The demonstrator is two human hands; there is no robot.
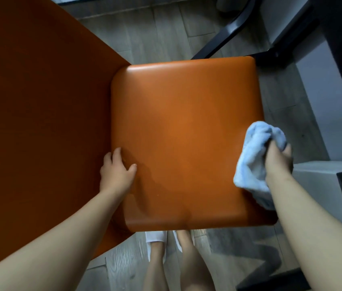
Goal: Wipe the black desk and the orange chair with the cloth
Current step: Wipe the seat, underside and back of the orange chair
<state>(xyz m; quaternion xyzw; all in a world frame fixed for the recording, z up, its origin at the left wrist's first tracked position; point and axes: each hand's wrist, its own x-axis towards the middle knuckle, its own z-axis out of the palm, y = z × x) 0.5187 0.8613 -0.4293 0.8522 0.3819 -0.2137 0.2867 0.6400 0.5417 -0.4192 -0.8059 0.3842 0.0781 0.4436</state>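
Wiping the orange chair seems the step in hand: the right hand clutches the bunched blue cloth at its right edge, the left hand rests loose-fingered on its left edge, so a pressed sweep across likely comes next.

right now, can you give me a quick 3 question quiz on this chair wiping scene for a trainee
1. True or false: the left hand rests on the orange chair seat, at the edge beside the backrest.
2. Where is the cloth?
A. bunched in the right hand at the seat's right edge
B. spread flat on the middle of the seat
C. draped over the backrest
3. Fill in: the cloth's colour is light ____.

Key: 1 true; 2 A; 3 blue.
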